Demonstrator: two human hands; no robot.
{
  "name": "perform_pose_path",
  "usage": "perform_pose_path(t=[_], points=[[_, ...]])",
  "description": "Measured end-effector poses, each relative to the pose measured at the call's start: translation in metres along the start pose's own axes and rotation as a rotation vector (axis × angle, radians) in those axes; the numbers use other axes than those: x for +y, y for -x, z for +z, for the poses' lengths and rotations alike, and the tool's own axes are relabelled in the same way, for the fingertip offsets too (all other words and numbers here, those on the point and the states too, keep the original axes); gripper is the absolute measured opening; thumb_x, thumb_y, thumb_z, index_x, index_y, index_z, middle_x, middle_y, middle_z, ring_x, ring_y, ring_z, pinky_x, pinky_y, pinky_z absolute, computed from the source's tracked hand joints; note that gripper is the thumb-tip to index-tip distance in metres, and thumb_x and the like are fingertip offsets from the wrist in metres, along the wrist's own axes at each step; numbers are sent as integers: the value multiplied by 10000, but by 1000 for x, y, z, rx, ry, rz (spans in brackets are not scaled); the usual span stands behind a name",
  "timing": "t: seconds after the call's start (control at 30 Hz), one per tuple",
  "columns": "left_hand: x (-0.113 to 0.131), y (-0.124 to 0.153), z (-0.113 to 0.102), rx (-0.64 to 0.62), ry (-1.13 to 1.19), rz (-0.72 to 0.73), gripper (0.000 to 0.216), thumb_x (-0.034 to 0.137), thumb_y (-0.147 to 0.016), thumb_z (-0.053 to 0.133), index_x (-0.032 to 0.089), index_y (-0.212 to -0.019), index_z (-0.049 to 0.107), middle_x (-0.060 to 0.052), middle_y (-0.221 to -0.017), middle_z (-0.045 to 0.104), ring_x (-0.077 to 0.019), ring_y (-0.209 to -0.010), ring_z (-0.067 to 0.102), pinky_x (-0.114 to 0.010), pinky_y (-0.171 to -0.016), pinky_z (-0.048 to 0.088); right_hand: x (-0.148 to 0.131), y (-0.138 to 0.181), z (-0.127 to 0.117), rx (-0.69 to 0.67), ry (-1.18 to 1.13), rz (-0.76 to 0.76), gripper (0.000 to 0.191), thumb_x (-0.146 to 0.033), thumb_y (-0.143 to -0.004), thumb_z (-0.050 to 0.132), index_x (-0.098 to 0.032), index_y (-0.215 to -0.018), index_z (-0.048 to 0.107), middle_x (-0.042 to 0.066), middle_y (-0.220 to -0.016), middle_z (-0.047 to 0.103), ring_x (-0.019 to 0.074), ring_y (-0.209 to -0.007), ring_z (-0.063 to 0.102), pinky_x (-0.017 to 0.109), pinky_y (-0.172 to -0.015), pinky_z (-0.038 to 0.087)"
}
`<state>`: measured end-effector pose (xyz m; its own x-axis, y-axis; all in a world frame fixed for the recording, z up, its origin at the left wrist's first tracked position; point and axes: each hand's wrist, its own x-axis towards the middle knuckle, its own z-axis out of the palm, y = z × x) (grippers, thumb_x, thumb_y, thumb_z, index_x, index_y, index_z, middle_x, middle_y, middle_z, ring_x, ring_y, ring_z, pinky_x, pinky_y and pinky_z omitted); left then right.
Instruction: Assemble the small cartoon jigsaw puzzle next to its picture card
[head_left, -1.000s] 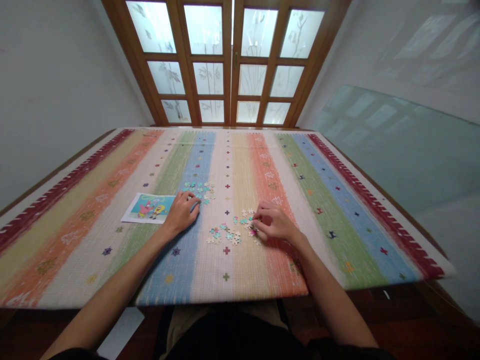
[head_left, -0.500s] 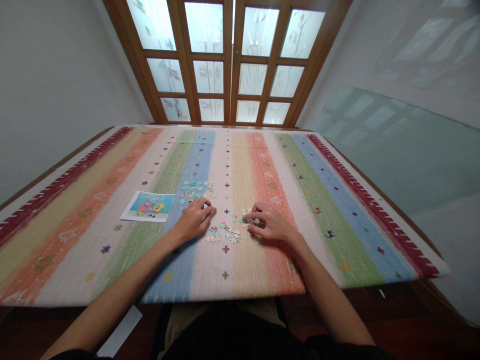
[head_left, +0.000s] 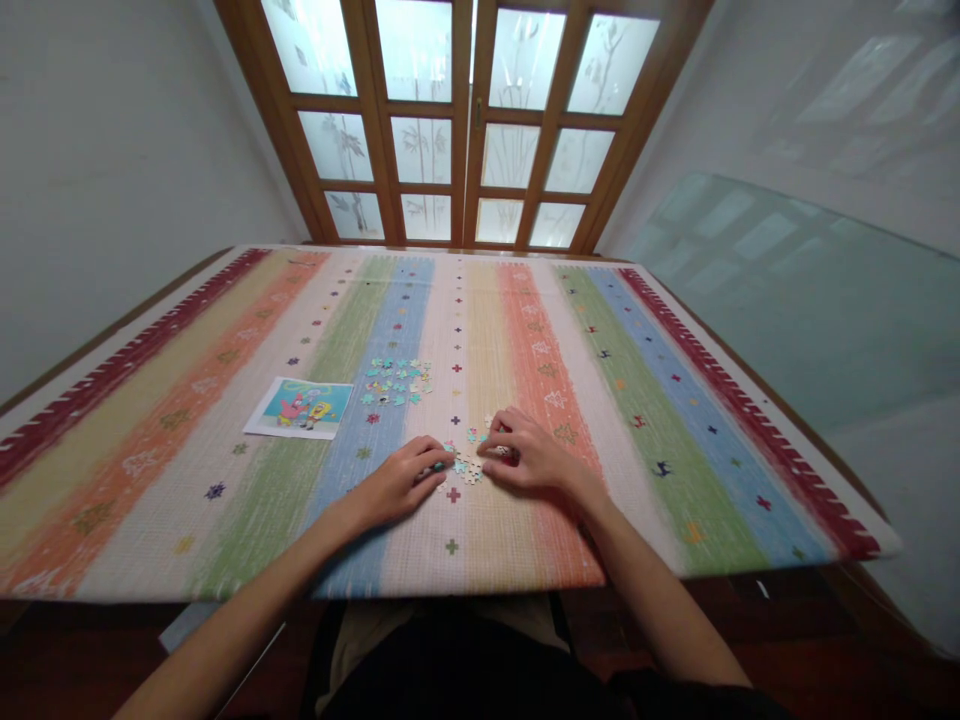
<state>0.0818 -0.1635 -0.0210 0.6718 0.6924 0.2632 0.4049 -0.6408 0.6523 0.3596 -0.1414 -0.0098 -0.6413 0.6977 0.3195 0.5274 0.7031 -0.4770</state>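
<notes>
Loose jigsaw puzzle pieces [head_left: 471, 468], some teal and some showing pale backs, lie on the striped cloth between my two hands. My left hand [head_left: 405, 477] rests at the left side of this pile, thumb and forefinger closed with a bit of teal puzzle piece between them. On the right side, my right hand [head_left: 531, 452] is curled, its fingertips at the pile; puzzle pieces show between thumb and fingers, and others may be hidden under the palm. Farther away, a group of teal puzzle pieces [head_left: 397, 381] lies spread in rough rows.
A printed cartoon picture [head_left: 300, 408] lies left of the spread pieces. The striped tablecloth [head_left: 510, 545] covers the large table, whose near edge is just before my body. Beyond stand wooden doors [head_left: 457, 120] with frosted panes. A glass panel [head_left: 787, 290] is at the right wall.
My left hand has moved right and nearer to me, from beside the spread group to the pile. My right hand has shifted slightly and stays at the pile.
</notes>
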Motion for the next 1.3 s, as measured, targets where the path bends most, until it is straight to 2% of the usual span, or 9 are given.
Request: perform_pose_path(t=[0.1, 0.23, 0.37, 0.57, 0.77, 0.97, 1.13, 1.3], points=[[2, 0, -2, 26, 23, 12, 247, 202, -1029, 500, 199, -1229, 646, -95, -1117, 648, -211, -1034, 628, -374, -907, 544, -5, -1, 4, -47, 22, -12, 132, -279, -898, 748, -236, -1008, 806, 64, -949, 595, 212, -912, 564, 366, -827, 440], [2, 7, -10, 55, -28, 4, 232, 231, -1016, 533, 201, -1196, 676, -88, -1088, 651, -217, -1025, 624, -379, -903, 537, -4, -1, 3, -53, 37, 1, 74, -272, -894, 760, -211, -897, 801, 66, -933, 602, 217, -919, 566, 372, -835, 438], [3, 17, -16, -8, -114, -31, 205, 248, -966, 592, 208, -1125, 715, -83, -1056, 638, -232, -1005, 613, -399, -897, 524, 2, 0, 2, -12, 72, 27, 59, -215, -881, 728, -183, -855, 770, 77, -941, 613, 223, -907, 555, 379, -839, 450], [3, 17, -12, -27, -128, -48, 172, 251, -970, 583, 220, -1064, 723, -71, -1006, 627, -222, -959, 603, -384, -869, 513, 0, 0, 2, 27, 57, 22, 163, -164, -856, 671, -192, -982, 771, 86, -959, 612, 239, -932, 560, 388, -838, 477], [3, 10, -2, -4, -116, -39, 208, 282, -1007, 567, 213, -1170, 674, -75, -1051, 626, -227, -1000, 611, -388, -900, 527, 4, 5, -10, -11, -27, -31, 278, -154, -807, 693, -201, -1072, 763, 93, -1012, 620, 247, -966, 580, 406, -861, 500], [-10, 14, -8, 100, -173, -43, 271, 329, -1022, 575, 221, -1264, 636, -90, -1144, 608, -244, -1056, 593, -423, -950, 525, 7, 32, -16, 59, 81, 88, 174, -249, -898, 676, -207, -1053, 743, 102, -1043, 636, 258, -976, 598, 436, -873, 489], [-23, 12, -19, 79, -200, -16, 218, 331, -1018, 594, 224, -1193, 670, -81, -1149, 621, -245, -1076, 564, -432, -973, 499, -3, 57, -4, 143, 166, 191, 163, -229, -974, 586, -198, -1002, 744, 107, -1018, 642, 250, -930, 589, 421, -830, 492], [-23, -5, -15, 32, -220, 37, 245, 350, -994, 647, 223, -1202, 667, -79, -1150, 633, -251, -1091, 551, -443, -1000, 477, -10, 67, -1, 222, 197, 263, 172, -231, -977, 578, -212, -992, 748, 98, -978, 634, 252, -905, 586, 431, -816, 498]])
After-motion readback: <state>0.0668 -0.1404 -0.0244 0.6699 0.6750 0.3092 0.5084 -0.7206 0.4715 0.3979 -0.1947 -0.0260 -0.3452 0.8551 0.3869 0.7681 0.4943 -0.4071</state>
